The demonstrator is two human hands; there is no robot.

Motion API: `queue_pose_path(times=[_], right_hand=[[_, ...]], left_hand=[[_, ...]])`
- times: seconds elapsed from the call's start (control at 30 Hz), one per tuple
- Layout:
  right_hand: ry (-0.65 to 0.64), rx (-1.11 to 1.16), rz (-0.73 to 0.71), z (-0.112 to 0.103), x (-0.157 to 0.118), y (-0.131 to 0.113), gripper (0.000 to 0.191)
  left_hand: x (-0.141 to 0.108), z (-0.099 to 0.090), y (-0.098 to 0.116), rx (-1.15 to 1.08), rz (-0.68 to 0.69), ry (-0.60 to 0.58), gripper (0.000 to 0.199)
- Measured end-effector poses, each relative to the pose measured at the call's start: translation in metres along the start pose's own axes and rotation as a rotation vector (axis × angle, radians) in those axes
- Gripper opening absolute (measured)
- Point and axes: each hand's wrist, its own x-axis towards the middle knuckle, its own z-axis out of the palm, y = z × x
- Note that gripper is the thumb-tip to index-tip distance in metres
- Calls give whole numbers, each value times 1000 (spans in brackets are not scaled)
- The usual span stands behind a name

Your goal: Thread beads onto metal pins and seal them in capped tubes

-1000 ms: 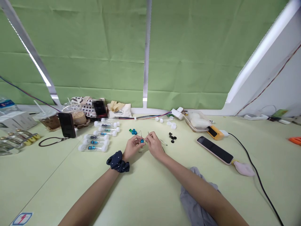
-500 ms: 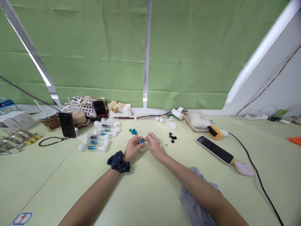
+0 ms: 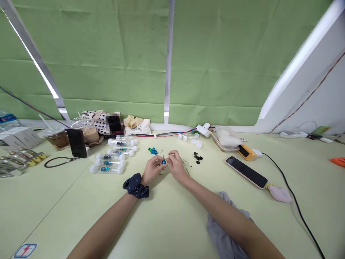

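Between the fingertips of my left hand (image 3: pixel 151 170) is a shiny blue bead (image 3: pixel 164 162), with a thin dark wire (image 3: pixel 162 154) standing up from it. My right hand (image 3: pixel 176 167) is pinched close beside the bead; what its fingertips hold is too small to tell. Blue beads (image 3: pixel 153 151) and smaller green ones lie on the table just beyond my left hand. Several thin metal wires (image 3: pixel 186 163) lie to the right of my right hand. Farther right is a small group of black round pieces (image 3: pixel 198 157).
Several capped clear tubes (image 3: pixel 107 162) lie at the left, near an upright phone (image 3: pixel 77 143) and drink cups (image 3: pixel 55 137). At the right are a plastic tray (image 3: pixel 219 144), a yellow device (image 3: pixel 246 152), a flat phone (image 3: pixel 246 172) and a black cable (image 3: pixel 291 194). Grey cloth (image 3: pixel 226 230) lies under my right forearm.
The fingers of my right hand have shifted slightly, with the index finger raised a little. The bead and wire have moved very slightly right in my left fingertips.
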Motion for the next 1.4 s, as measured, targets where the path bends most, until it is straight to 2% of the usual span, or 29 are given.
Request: queue_pose_path(times=[0.3,0.5,0.63,1.13,1.4], right_hand=[[-18,-9,-11,2,1,1,23],[-61,47,-57,-1,1,0,10],[-73,54,-61,-4,2,0,10],[-20,36,-9,-3,1,-2,22],[-35,-13,126,-6,1,1,30]], left_hand=[[-1,1,1,-21,1,-25,27],[-1,2,4,-21,7,2,25],[0,2,4,-23,-4,3,27],[-4,2,4,25,12,-20,26],[-3,2,7,83,41,-6,26]])
